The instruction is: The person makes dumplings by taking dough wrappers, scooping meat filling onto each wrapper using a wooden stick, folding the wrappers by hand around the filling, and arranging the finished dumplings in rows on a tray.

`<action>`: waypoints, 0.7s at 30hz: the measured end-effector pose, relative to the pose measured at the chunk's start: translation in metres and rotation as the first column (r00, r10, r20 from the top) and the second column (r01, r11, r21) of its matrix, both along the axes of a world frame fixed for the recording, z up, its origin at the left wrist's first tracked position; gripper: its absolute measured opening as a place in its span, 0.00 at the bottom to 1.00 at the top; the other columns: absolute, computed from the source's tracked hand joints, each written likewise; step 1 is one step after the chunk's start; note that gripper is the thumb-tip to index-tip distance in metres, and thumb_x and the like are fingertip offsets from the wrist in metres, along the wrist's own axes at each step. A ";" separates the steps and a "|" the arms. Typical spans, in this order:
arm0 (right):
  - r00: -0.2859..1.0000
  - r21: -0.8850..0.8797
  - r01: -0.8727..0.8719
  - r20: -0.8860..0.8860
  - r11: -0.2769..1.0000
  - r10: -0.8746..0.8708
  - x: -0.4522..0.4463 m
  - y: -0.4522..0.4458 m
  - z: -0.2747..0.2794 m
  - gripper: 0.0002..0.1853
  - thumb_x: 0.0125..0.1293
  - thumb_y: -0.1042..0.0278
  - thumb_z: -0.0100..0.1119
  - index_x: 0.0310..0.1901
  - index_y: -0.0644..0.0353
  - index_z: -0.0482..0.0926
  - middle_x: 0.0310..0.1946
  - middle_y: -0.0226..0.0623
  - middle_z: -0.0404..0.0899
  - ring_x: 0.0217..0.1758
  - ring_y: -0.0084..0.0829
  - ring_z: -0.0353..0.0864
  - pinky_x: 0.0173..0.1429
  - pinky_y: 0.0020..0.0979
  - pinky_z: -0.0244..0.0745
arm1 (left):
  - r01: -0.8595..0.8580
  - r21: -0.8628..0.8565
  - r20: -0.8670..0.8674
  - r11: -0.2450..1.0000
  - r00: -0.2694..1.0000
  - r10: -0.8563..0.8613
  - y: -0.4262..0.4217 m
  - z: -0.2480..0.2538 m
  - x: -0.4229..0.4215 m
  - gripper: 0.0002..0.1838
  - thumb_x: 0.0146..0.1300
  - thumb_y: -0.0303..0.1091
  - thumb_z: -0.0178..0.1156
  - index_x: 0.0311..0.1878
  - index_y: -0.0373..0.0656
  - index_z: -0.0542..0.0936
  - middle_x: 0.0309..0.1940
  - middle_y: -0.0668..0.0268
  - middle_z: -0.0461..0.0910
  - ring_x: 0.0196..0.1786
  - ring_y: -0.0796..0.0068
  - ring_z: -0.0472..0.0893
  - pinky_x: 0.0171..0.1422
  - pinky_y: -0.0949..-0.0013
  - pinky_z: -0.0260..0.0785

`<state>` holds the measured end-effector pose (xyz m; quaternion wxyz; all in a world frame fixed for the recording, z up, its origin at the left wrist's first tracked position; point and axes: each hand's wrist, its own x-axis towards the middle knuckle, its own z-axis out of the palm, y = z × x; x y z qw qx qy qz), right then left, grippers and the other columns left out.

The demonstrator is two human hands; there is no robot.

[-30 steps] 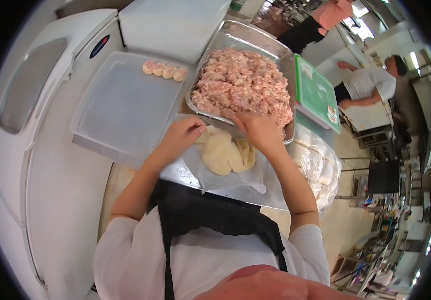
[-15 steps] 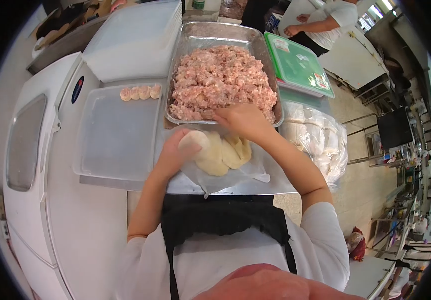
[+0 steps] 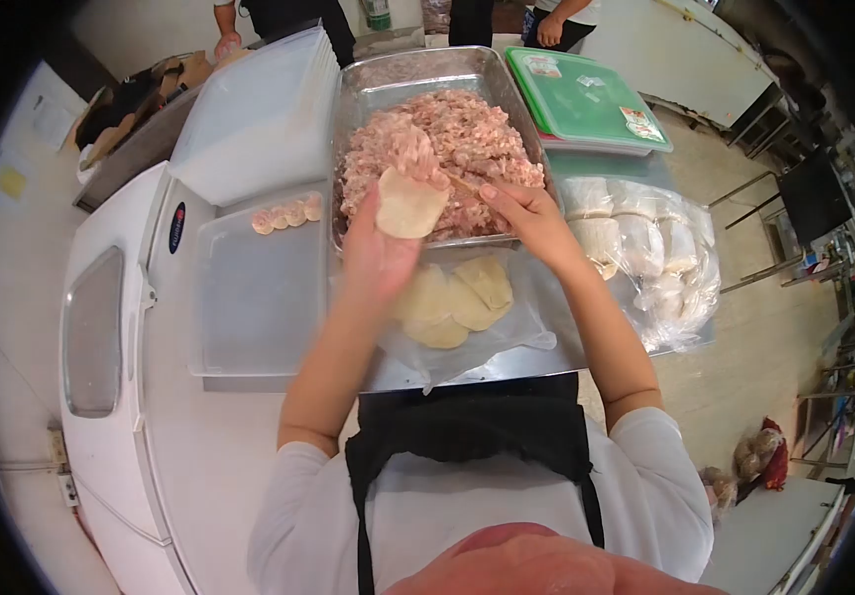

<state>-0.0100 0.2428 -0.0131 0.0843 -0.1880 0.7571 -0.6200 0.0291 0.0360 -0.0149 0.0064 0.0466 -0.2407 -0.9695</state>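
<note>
My left hand (image 3: 380,253) is raised at the near edge of the metal tray of minced meat (image 3: 492,129), gripping a round, pale dough wrapper (image 3: 412,205). Whether any meat lies on the wrapper is unclear. At the tray's near right side, my right hand (image 3: 531,216) closes on a thin brownish stick (image 3: 463,185) whose tip reaches toward the wrapper and meat. Below both hands, several loose dough wrappers (image 3: 447,309) overlap on a clear plastic sheet (image 3: 536,335).
Left of the tray stands a translucent plastic box (image 3: 259,307) with a row of filled dumplings (image 3: 288,212) at its far edge. Stacked clear lids (image 3: 249,109) rise behind. Bagged wrapper stacks (image 3: 645,248) and green-lidded containers (image 3: 586,99) lie right. Other people stand beyond the table.
My left hand has lifted the wrapper from over the wrapper pile up to the tray. My right hand has moved right and up from the tray's near edge. The camera view has shifted.
</note>
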 end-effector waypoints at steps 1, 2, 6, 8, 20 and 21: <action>0.999 -0.032 0.000 -0.044 0.999 -0.001 -0.001 0.001 -0.006 0.17 0.73 0.55 0.54 0.41 0.62 0.84 0.22 0.21 0.71 0.26 0.16 0.67 0.30 0.23 0.62 | 0.022 0.047 -0.058 0.999 0.998 -0.019 0.009 0.008 -0.001 0.26 0.76 0.46 0.44 0.64 0.32 0.67 0.62 0.54 0.72 0.65 0.59 0.71 0.73 0.54 0.60; 0.987 -0.020 0.027 -0.158 0.999 -0.030 0.000 -0.001 -0.016 0.16 0.72 0.56 0.55 0.41 0.62 0.84 0.23 0.23 0.73 0.27 0.19 0.70 0.32 0.25 0.65 | 0.046 0.095 -0.117 0.994 0.993 -0.035 0.013 0.016 -0.002 0.27 0.76 0.48 0.44 0.64 0.32 0.67 0.62 0.54 0.71 0.65 0.58 0.70 0.74 0.54 0.59; 0.839 0.176 0.123 -0.545 0.977 -0.007 0.008 0.006 -0.024 0.13 0.70 0.61 0.57 0.41 0.64 0.82 0.32 0.35 0.79 0.34 0.37 0.80 0.40 0.36 0.74 | 0.005 0.169 -0.048 0.986 0.999 0.003 0.012 0.031 -0.008 0.31 0.74 0.53 0.41 0.66 0.34 0.65 0.64 0.52 0.69 0.66 0.55 0.69 0.73 0.48 0.57; 0.786 0.388 0.204 -0.612 0.899 0.085 0.016 0.018 -0.001 0.11 0.68 0.63 0.57 0.43 0.63 0.82 0.35 0.41 0.80 0.38 0.45 0.82 0.42 0.40 0.76 | -0.071 0.157 0.029 0.985 0.997 0.067 0.003 0.021 -0.014 0.34 0.73 0.56 0.42 0.66 0.34 0.65 0.64 0.51 0.68 0.67 0.54 0.68 0.73 0.46 0.56; 0.680 0.656 0.332 -0.664 0.678 0.310 0.038 0.024 0.051 0.12 0.66 0.66 0.55 0.49 0.58 0.79 0.35 0.42 0.77 0.36 0.46 0.81 0.36 0.43 0.77 | -0.115 0.000 0.139 0.993 0.984 0.114 -0.010 0.012 -0.011 0.35 0.67 0.63 0.49 0.60 0.39 0.72 0.60 0.54 0.71 0.61 0.54 0.70 0.72 0.44 0.55; 0.659 0.629 0.317 -0.684 0.710 0.313 0.043 0.016 0.050 0.13 0.66 0.67 0.54 0.49 0.58 0.79 0.37 0.43 0.78 0.38 0.46 0.82 0.37 0.43 0.78 | -0.117 0.013 0.144 0.993 0.983 0.114 -0.011 0.015 -0.011 0.34 0.67 0.62 0.50 0.60 0.39 0.72 0.60 0.54 0.71 0.61 0.54 0.70 0.72 0.44 0.56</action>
